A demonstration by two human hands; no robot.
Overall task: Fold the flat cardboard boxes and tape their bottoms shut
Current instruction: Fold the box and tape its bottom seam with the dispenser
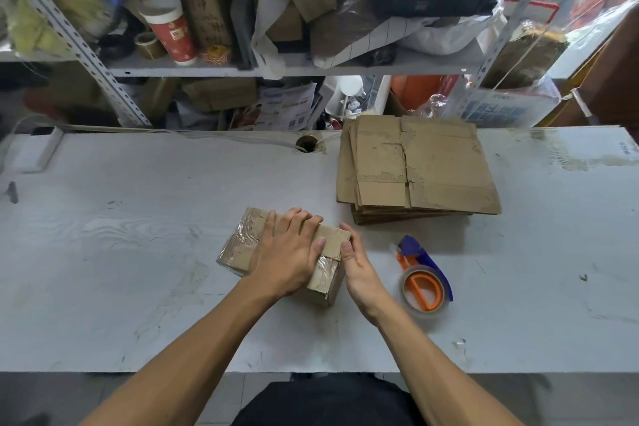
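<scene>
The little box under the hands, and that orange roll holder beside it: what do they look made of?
The box looks like brown corrugated cardboard, matte, with rough torn edges; shiny clear tape crosses its top. The tape dispenser seems to be glossy orange and blue plastic holding a roll of clear, slightly brownish tape. The left hand presses the box flat.

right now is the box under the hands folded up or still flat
Folded up: the box stands with side walls, clear tape across its flaps, left hand flat on top.

Bare forearms, no sleeves, black garment (328, 401)
</scene>
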